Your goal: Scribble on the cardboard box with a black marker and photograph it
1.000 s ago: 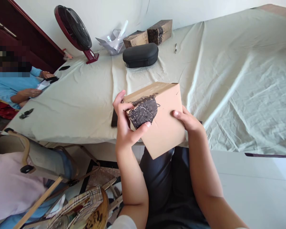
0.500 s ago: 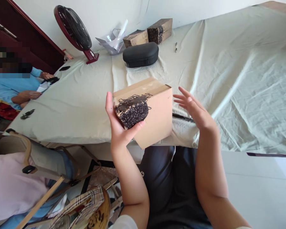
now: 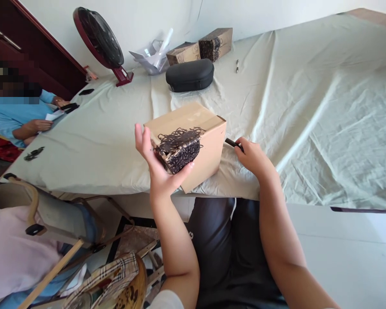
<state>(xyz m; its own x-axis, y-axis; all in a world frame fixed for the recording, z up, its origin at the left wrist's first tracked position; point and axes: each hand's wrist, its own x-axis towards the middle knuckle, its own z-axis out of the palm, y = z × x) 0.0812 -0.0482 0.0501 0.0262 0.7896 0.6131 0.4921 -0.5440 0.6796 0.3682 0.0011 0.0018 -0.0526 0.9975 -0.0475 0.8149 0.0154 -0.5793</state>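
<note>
The left hand [image 3: 159, 165] cups the scribbled-over cardboard box [image 3: 193, 141] from beneath, tilting it toward view. The right hand [image 3: 252, 156] closes on a black marker [image 3: 234, 143] lying on the table [image 3: 309, 107], freeing it to write.

Left hand [image 3: 157, 165] grips cardboard box [image 3: 197, 141]; right hand [image 3: 252, 156] on pen [image 3: 233, 143].

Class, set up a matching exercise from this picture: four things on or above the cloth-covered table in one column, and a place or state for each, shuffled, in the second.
Things:
1. cardboard box
2. black marker
3. black case
4. fan

Places or states:
A. stands at the table's far left, by the wall
B. held up in the left hand
C. lies mid-table, shut
D. under the right hand

Pairs: 1-B, 2-D, 3-C, 4-A
</note>
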